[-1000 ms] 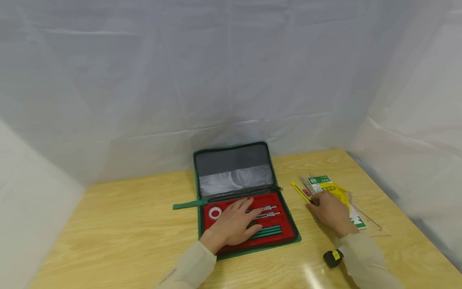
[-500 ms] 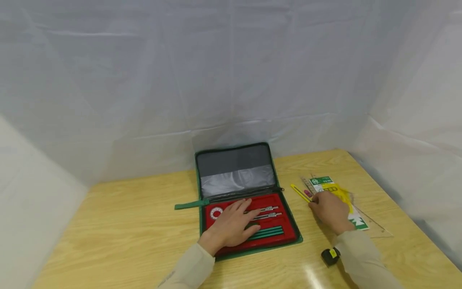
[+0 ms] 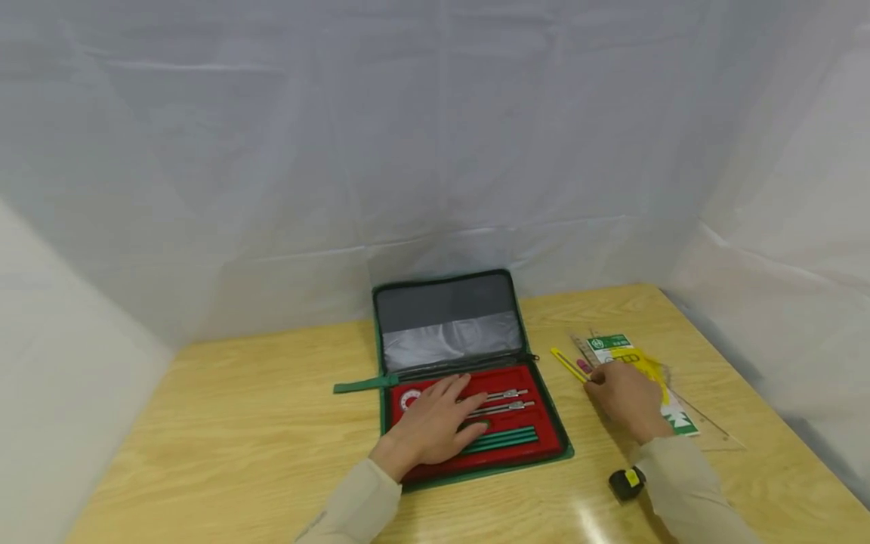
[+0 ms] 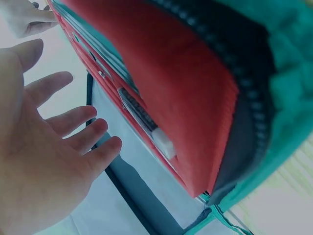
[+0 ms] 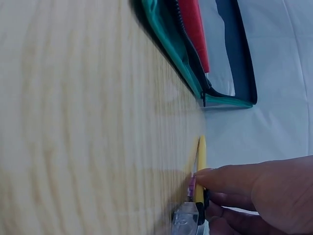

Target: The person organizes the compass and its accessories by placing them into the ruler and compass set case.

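My left hand (image 3: pixel 431 427) is spread over the red insert (image 3: pixel 489 455) of an open green zip case (image 3: pixel 569 453). In the left wrist view its fingers are extended, with nothing gripped. Around it in the insert lie metal compasses (image 3: pixel 510 406), green pencils (image 3: pixel 503 440) and a white ring-shaped piece (image 3: pixel 409 398), partly covered by the hand. My right hand (image 3: pixel 628 400), right of the case, pinches the near end of a slim yellow utility knife (image 5: pixel 201 159) between thumb and fingers. A small pink piece (image 3: pixel 583 366) lies beside the knife.
Under and behind my right hand are a green-and-white packet (image 3: pixel 608 342), a yellow template (image 3: pixel 651 368) and clear set squares (image 3: pixel 720 440). A black-and-yellow tape measure (image 3: pixel 626 484) sits by the right sleeve. The case lid (image 3: pixel 448 302) leans back near the white sheet wall.
The whole head view has shifted slightly to the right. Both hands stay in nearly the same places, the left over the insert and the right at the yellow utility knife.
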{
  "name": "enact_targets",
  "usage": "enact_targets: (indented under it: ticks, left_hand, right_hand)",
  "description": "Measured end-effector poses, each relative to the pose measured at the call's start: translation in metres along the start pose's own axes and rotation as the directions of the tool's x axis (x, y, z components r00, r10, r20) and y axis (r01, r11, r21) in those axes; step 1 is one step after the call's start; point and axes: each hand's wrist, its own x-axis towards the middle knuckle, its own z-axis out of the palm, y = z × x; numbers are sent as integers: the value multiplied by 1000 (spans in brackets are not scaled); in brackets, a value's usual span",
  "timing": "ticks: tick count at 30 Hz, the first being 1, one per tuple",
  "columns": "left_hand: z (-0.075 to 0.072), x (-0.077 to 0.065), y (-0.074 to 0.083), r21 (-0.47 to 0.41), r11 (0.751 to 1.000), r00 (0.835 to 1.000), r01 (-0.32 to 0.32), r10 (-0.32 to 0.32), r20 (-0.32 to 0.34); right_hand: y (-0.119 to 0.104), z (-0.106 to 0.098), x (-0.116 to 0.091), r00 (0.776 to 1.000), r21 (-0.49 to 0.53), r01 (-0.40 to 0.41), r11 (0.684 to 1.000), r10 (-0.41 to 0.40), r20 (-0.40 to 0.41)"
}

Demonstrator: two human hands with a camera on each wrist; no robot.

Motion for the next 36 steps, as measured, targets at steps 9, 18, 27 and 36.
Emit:
enact_targets:
  ticks: [9,18,27,36]
  left_hand:
    - [-3,-7,-9,-3,999,999,41,-41,-12]
    - [-5,-17,-20,-8,995,994,96,-97,-50]
    - [-5,-27,-30,14,990,989,138,-137,-54]
    - [-7,-33,-33,13,986,984,166,-164,-67]
  right_hand:
    - [0,1,4,998,48,44,998,-42,-50]
    - [-16,-1,11,970,69,194,979,-181,-163]
    - [-30,4,19,943,52,301,952,-289,-168]
    - [-40,13,26,864,-26,478,878,-475,-169]
